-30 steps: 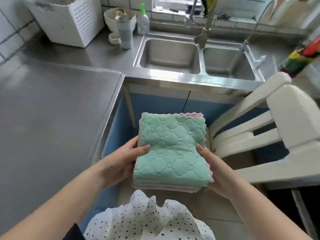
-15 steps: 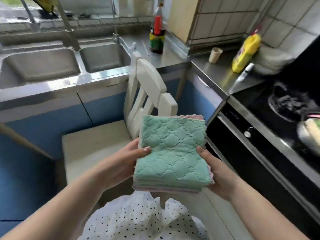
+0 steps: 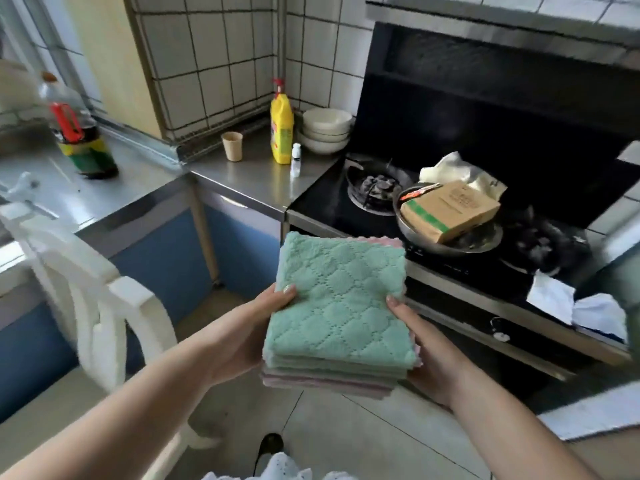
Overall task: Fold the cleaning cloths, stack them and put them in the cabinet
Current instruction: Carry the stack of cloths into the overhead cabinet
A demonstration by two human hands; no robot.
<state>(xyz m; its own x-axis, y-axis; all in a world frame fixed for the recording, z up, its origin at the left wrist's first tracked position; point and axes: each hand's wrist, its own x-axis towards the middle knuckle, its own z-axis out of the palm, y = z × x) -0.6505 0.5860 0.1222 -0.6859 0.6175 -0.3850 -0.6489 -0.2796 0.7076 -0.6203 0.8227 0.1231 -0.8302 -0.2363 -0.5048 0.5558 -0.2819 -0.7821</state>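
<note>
Green quilted microfibre tops the stack of folded cleaning cloths (image 3: 337, 306), which is held level in mid-air at near centre, clamped between the left hand (image 3: 254, 327) and right hand (image 3: 420, 344), thumbs pressed on top and fingers hidden beneath. For a tidy transfer, the pile is best kept flat and squeezed evenly until a cabinet is reached; none is seen open. On the stove at right, a cardboard box (image 3: 450, 209) lies in a metal pan (image 3: 460, 245), and 3 or so bowls (image 3: 325, 129) are stacked far beyond.
</note>
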